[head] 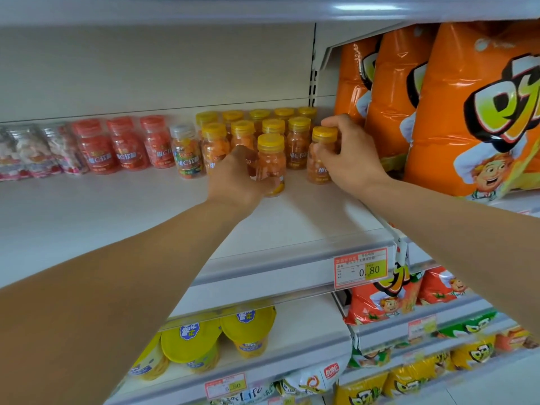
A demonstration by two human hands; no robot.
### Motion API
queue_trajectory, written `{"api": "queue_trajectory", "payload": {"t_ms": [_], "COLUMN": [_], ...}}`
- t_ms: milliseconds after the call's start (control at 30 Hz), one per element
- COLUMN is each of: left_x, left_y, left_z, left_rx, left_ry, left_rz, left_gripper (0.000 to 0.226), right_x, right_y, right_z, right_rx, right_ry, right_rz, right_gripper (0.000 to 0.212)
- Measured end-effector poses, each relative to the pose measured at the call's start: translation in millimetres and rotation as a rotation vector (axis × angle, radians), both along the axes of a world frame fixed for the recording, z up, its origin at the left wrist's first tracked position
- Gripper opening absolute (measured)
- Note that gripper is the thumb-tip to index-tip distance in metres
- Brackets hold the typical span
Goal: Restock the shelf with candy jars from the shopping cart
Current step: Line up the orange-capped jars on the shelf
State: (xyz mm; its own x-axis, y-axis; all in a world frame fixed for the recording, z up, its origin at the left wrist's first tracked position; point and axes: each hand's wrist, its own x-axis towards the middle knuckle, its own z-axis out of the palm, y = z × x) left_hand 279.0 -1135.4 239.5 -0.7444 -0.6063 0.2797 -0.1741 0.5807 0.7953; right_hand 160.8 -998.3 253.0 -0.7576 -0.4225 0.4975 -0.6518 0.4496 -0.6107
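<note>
**Placing two candy jars on the shelf**

The left grip (238, 175) is clamped round a yellow-lidded jar (270, 159). The right grip (349, 154) is clamped round a second jar (321, 147), just beside the first. Both jars appear to stand upright on the shelf (175, 217), with matching jars (271, 125) in rows just beyond the fingers. This looks like the set-down step. Next, each jar needs sliding back into line and the fingers loosening without tipping neighbours.

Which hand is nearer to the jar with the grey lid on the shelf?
Left. The left hand grips a yellow-lidded jar just right of the grey-lidded jar; the right hand holds the rightmost jar, farther away.
</note>
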Motion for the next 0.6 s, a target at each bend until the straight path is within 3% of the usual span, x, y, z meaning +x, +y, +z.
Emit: {"api": "queue_trajectory", "payload": {"t_ms": [200,333,433,600], "left_x": [-3,12,19,2], "left_y": [-2,-11,-21,-27], "left_z": [-4,3,14,11], "left_rx": [-0.11,-0.464,-0.7,-0.943], "left_ry": [0.0,0.076,0.163,-0.021], "left_rz": [-0.022,-0.018,-0.002,-0.097], "left_gripper": [0.047,0.064,0.063,0.086], "right_x": [-7,-5,-6,-14], "right_y": [-8,-9,-6,-11], "right_z": [7,5,2,3], "right_rx": [0.159,0.283,0.323,0.366], "right_ry": [0.138,0.204,0.208,0.244], "right_rz": [-0.148,-0.157,-0.141,-0.218], "right_gripper": [0.038,0.044,0.051,0.051]}}
